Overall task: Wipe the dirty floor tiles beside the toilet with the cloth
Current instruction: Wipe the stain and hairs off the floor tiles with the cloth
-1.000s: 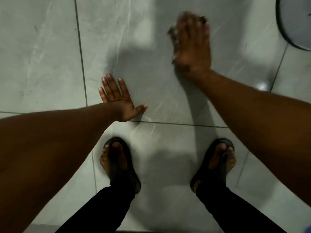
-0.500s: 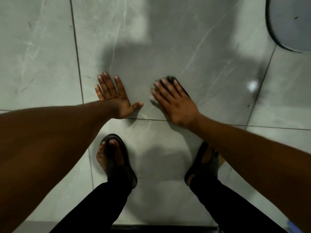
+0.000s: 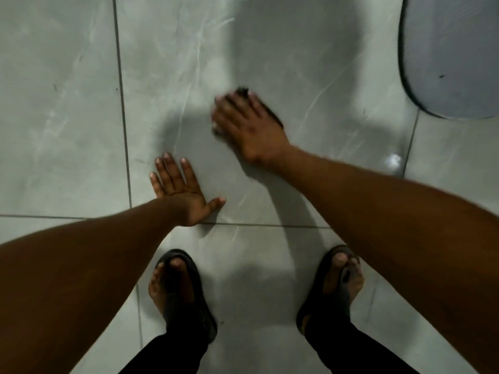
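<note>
On the grey floor tiles [image 3: 67, 130], going from left to right, the left hand [image 3: 183, 193] lay flat with its fingers spread wide and held nothing; it only propped the body near the grout line [image 3: 121, 103]. To its right, on the same large tile, the right hand [image 3: 248, 125] pressed down with the palm open and the fingers stretched over the dark cloth [image 3: 243, 90], which showed only at the fingertips and along the far edge of the hand. The cloth seemed soft, thin and probably damp, so I judge that it would fold and slide easily on the glossy tile; it is best kept under the flat palm, not pinched at one corner. The hand was a little blurred. Farther right, well apart from the cloth, the rounded base of the toilet [image 3: 453, 63] stood at the edge of the view and would limit the strokes there. Below, two feet in dark sandals [image 3: 186, 292] stood on the nearer tile, which they covered partly.
</note>
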